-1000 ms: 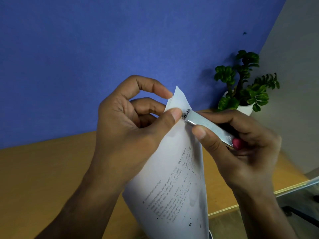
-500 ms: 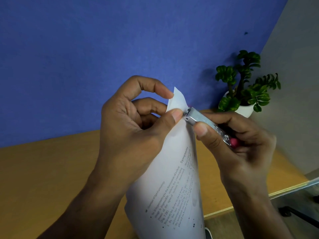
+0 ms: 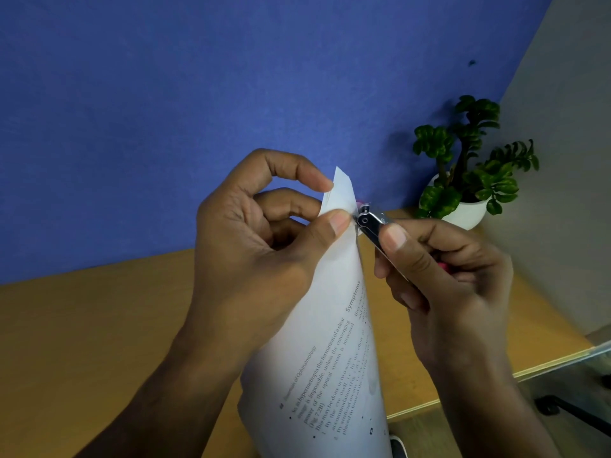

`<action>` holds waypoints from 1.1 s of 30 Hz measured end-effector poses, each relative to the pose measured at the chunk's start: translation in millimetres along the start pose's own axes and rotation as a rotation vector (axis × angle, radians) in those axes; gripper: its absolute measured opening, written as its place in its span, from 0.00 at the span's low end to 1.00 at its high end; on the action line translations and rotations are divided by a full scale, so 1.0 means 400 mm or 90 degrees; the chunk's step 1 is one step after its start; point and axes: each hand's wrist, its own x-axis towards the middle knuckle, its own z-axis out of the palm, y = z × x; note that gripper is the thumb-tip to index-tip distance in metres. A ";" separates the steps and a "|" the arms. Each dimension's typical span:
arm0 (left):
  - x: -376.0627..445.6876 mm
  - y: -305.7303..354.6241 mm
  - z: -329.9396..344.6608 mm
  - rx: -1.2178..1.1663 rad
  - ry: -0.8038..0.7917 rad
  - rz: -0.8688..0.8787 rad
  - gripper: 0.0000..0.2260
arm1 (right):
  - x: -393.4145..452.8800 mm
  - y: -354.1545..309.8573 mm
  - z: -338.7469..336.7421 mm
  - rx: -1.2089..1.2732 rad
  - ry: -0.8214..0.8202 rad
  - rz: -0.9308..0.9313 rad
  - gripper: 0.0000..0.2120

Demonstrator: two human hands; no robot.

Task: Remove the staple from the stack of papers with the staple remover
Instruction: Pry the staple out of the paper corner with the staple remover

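Two bare forearms rise from the bottom of the frame, bringing both hands together at centre. The left hand [image 3: 251, 246] is raised with its back to the camera, thumb [image 3: 325, 229] and curled forefinger [image 3: 297, 170] pinching the top corner of the stack of papers [image 3: 330, 342], the other fingers folded behind. The right hand [image 3: 453, 279], just beside it, is curled around the staple remover [image 3: 375, 223], thumb pressed along the metal body and fingers wrapped beneath, the tool's tip meeting the paper's edge at the left thumb.
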 end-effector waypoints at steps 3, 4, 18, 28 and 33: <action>0.000 -0.003 -0.001 -0.008 -0.001 0.004 0.13 | 0.002 -0.007 0.003 0.014 0.002 0.031 0.10; 0.001 -0.003 -0.002 -0.005 -0.001 0.004 0.13 | 0.003 -0.009 0.003 0.018 0.001 0.039 0.12; 0.001 -0.010 -0.007 0.061 0.014 0.022 0.13 | 0.020 -0.018 -0.003 0.158 -0.008 0.311 0.24; 0.017 -0.018 -0.018 -0.057 0.007 -0.054 0.13 | 0.016 -0.002 -0.022 0.151 -0.075 0.201 0.23; 0.030 -0.005 -0.028 -0.115 0.007 -0.075 0.12 | 0.002 -0.008 -0.034 0.000 -0.064 0.012 0.15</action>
